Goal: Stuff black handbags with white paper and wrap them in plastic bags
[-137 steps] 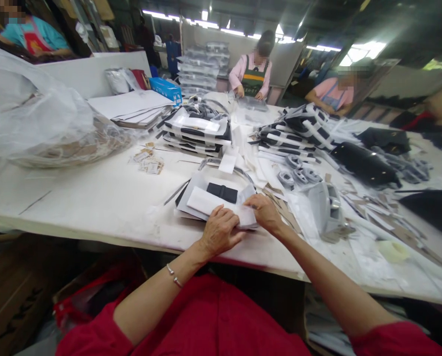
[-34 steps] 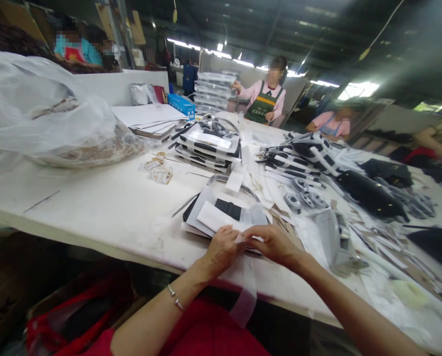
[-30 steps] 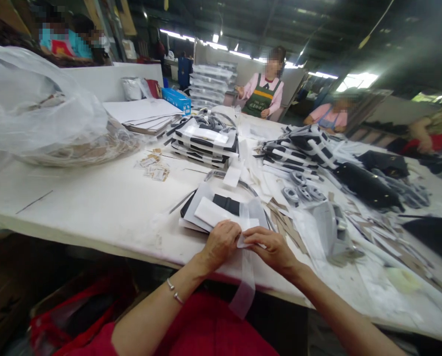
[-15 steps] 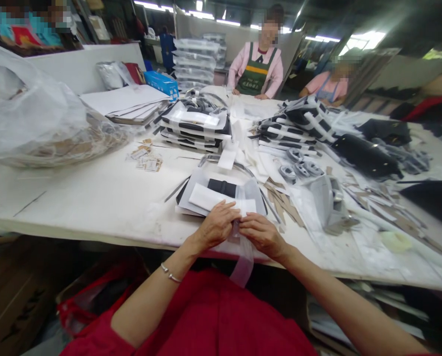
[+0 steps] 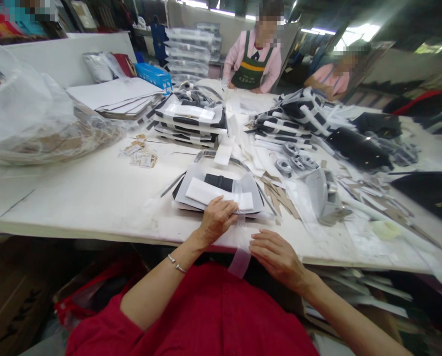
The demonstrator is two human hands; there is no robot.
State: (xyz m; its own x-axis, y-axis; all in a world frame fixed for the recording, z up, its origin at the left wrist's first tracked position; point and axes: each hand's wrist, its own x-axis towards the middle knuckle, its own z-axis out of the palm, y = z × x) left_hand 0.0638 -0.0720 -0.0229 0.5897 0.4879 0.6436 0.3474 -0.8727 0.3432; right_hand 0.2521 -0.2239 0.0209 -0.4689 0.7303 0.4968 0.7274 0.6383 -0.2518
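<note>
A flat bundle [image 5: 221, 190] of a black piece wrapped in white paper and grey sheets lies near the table's front edge. My left hand [image 5: 215, 220] rests on its near side. Its fingers are bent and pressed down where a translucent strip [image 5: 240, 257] starts. The strip runs over the table edge and hangs down in front of my red top. My right hand [image 5: 276, 254] is lower, at the table edge. Its fingers are stretched out, with the tips touching the strip's right side.
A grey tape dispenser [image 5: 322, 193] stands right of the bundle among cardboard scraps. Stacks of wrapped black-and-white pieces [image 5: 189, 121] lie further back. A big clear plastic bag [image 5: 31, 118] fills the left side. Other people work across the white table [image 5: 94, 193].
My right hand has slid down from the bundle to the table edge beside the strip. My left hand stays pressed on the bundle. The camera has tilted down slightly.
</note>
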